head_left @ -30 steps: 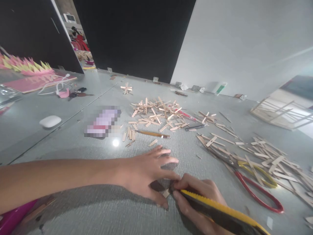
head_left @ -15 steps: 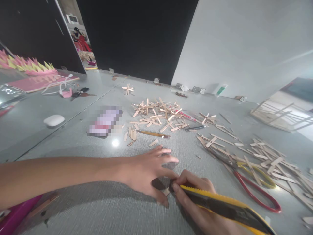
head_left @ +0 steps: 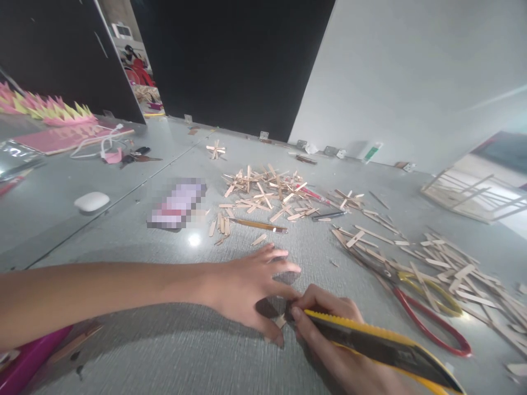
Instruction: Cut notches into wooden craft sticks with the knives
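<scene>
My right hand (head_left: 329,323) is closed around a yellow and black utility knife (head_left: 370,343), its tip end low over the grey table. The blade is hidden by my fingers. Beside it, my left hand (head_left: 251,291) lies across the table with the other fingers spread, while its thumb and index finger steady a small piece of wooden craft stick (head_left: 281,321) against the surface. Most of that piece is covered by the fingers and the knife tip. A short stick offcut (head_left: 259,240) and a brown pen-like tool (head_left: 259,225) lie beyond my left hand.
Star-shaped stick pieces (head_left: 263,192) are heaped mid-table. Scissors (head_left: 436,323) with red and yellow handles and loose sticks (head_left: 465,274) lie at the right. A pixelated phone-like object (head_left: 177,203) and a white case (head_left: 91,201) are at the left. A black panel (head_left: 230,66) stands behind.
Hardly anything differs: both hands and the knife stay in nearly the same place, with only a very slight shift of the knife and the camera view.
</scene>
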Motion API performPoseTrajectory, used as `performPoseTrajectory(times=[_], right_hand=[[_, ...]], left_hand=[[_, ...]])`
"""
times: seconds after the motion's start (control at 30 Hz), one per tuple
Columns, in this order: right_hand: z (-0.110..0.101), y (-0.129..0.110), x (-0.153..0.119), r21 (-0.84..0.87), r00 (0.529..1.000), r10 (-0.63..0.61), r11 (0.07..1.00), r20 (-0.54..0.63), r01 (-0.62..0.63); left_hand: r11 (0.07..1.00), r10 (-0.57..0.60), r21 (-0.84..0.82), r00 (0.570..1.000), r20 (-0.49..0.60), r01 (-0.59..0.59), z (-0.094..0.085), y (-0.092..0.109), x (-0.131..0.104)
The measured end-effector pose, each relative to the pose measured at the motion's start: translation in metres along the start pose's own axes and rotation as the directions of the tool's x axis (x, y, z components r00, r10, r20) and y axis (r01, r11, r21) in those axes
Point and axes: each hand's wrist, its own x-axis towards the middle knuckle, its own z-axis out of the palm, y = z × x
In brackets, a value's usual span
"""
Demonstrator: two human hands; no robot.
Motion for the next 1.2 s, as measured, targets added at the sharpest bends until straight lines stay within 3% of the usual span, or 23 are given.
performPoseTrajectory(times=[0.1, 0.33, 0.47, 0.63, 0.83, 1.07, 1.2], right_hand=[[-0.001, -0.004, 0.000, -0.031, 0.999, 0.036, 0.999, -0.017, -0.036], [-0.003, -0.005, 0.001, -0.079, 0.995, -0.088, 0.993, -0.040, 0.085], [-0.006, -0.010, 0.000, -0.107, 0.998, -0.057, 0.993, -0.041, 0.052], [-0.006, -0.016, 0.003, -0.137, 0.992, -0.122, 0.983, 0.038, 0.126], [0.002, -0.012, 0.006, -0.151, 0.982, -0.187, 0.971, 0.015, 0.187], [0.000, -0.007, 0.003, -0.174, 0.993, -0.097, 0.979, 0.069, 0.107], [0.004, -0.009, 0.004, -0.141, 0.991, -0.110, 0.983, 0.078, 0.120]], left_hand=[[1.000, 0.020, -0.001, 1.000, -0.016, -0.020, 0.001, -0.001, 0.000], [1.000, 0.000, -0.016, 1.000, 0.009, 0.000, -0.001, -0.001, 0.000], [0.999, -0.004, -0.053, 1.000, 0.021, 0.005, -0.004, 0.000, 0.002], [0.997, -0.051, -0.057, 0.994, 0.098, 0.056, -0.008, 0.004, 0.004], [0.986, -0.105, -0.105, 0.976, 0.191, 0.127, -0.012, 0.010, 0.003], [0.958, -0.211, -0.136, 0.944, 0.255, 0.251, -0.020, 0.018, 0.004], [0.945, -0.221, -0.176, 0.935, 0.278, 0.275, -0.024, 0.020, 0.004]])
